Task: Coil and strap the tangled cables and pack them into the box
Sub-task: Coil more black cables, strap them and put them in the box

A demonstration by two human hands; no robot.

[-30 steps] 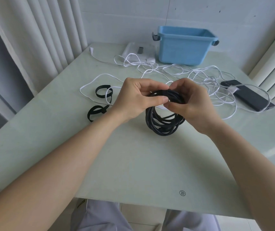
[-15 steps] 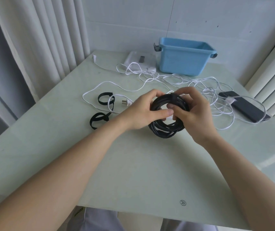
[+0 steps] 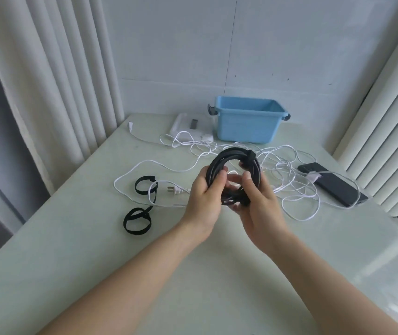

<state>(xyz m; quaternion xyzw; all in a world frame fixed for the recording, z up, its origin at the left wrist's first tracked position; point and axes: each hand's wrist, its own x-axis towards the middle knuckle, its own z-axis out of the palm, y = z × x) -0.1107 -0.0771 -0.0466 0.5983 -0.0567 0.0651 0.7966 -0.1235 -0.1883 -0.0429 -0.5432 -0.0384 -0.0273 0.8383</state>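
Observation:
A coiled black cable (image 3: 231, 157) stands upright above the table, bound by a black strap (image 3: 250, 157) at its top right. My left hand (image 3: 205, 197) grips the coil's left side. My right hand (image 3: 259, 201) grips its lower right side. Behind them a tangled white cable (image 3: 287, 180) sprawls across the table, its plug (image 3: 172, 190) lying to the left. The blue box (image 3: 247, 126) stands open at the back of the table. Two loose black straps (image 3: 145, 184) (image 3: 136, 220) lie left of my hands.
A black phone or power bank (image 3: 333, 187) lies at the right among the white cable. A white flat case (image 3: 188, 124) sits left of the box. Curtains hang at both sides. The pale green table (image 3: 72, 238) stretches toward me.
Both hands lifted the black coil and turned it upright, shifting their grip from the top to its lower sides. The view tilted upward, showing more wall.

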